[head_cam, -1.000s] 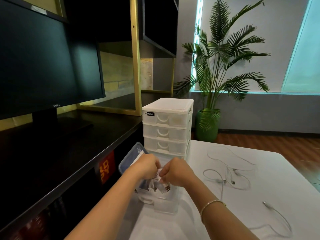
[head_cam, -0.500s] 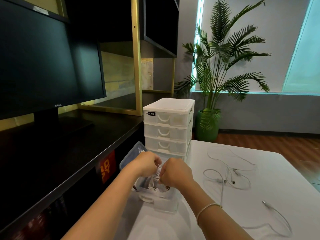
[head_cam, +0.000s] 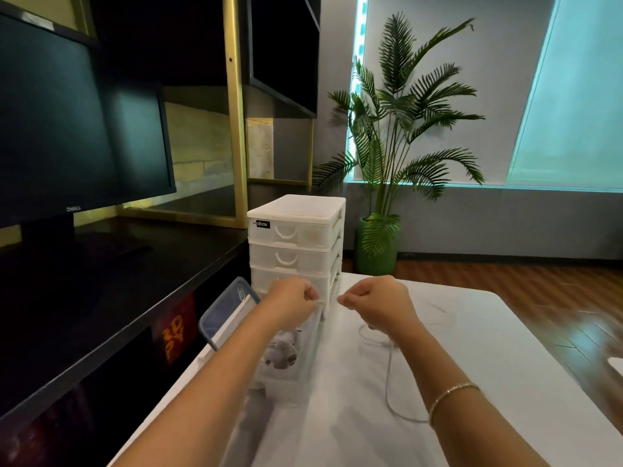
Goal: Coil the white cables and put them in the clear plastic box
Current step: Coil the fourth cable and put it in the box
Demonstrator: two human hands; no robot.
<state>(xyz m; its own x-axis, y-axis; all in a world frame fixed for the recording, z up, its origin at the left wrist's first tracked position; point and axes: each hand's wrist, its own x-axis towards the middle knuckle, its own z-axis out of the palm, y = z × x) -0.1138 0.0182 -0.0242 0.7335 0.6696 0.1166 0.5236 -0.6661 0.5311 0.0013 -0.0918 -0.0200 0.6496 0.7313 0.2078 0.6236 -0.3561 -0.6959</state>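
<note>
At frame centre I see the left hand [head_cam: 292, 302] and right hand [head_cam: 379, 303] pinched shut on a white cable [head_cam: 388, 372], whose slack trails lower right across the white table [head_cam: 488, 348]. Below the left hand, the clear plastic box [head_cam: 305, 365] holds blurred coiled cables [head_cam: 281, 352].

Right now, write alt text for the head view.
Two bare hands, left hand and right hand, pinch a white cable above a clear plastic box holding coiled cables, on a white table beside a white drawer unit.
</note>
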